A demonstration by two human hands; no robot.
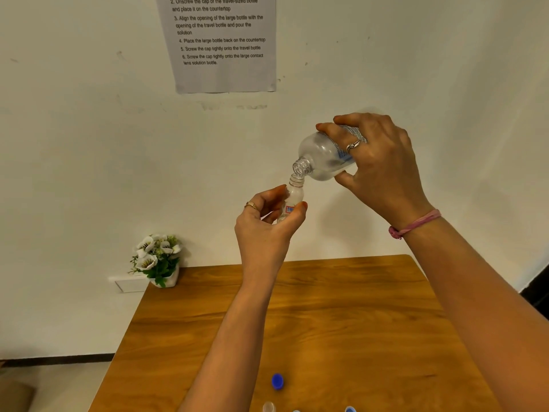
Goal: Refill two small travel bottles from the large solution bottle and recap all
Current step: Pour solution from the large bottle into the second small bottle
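Solution bottle, tilted in right hand, meets left hand's travel bottle.

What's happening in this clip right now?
A person is pouring from bottle to bottle above a wooden table. The right hand tips the uncapped large solution bottle so its mouth meets the neck of a small travel bottle, held upright in the left hand. A blue cap lies on the table near the front edge. A flower pot stands at the far-left corner.

blue cap, wood-grain brown table
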